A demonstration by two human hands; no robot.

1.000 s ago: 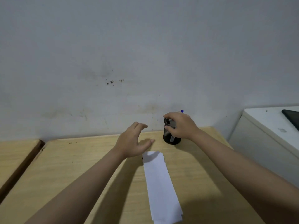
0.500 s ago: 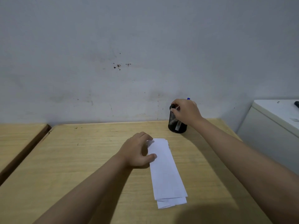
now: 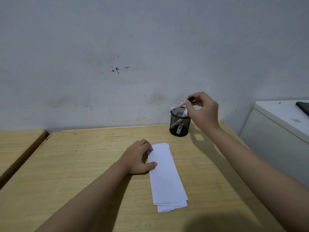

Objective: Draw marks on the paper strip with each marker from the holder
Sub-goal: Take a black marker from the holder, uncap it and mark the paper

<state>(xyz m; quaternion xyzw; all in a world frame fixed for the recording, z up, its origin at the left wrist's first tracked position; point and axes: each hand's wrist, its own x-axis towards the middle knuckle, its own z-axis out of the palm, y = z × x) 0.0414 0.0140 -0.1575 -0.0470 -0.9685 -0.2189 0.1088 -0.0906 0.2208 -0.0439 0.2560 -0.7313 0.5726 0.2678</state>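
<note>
A folded white paper strip (image 3: 165,174) lies lengthwise on the wooden table (image 3: 83,164). My left hand (image 3: 138,156) rests flat on the table with its fingertips and thumb on the strip's left edge near the far end. A black mesh holder (image 3: 179,123) stands at the back of the table near the wall, with other markers inside. My right hand (image 3: 203,109) hovers just above the holder's right rim, pinching a white marker with a dark cap (image 3: 179,104) that is tilted and lifted partly clear of the holder.
A grey stained wall rises right behind the table. A second wooden table (image 3: 15,144) sits to the left across a narrow gap. A white cabinet (image 3: 277,124) stands to the right, with a dark flat object (image 3: 303,107) on its top.
My left hand came down and now holds the strip's edge. My right hand has risen from the holder with a marker pinched in its fingers.
</note>
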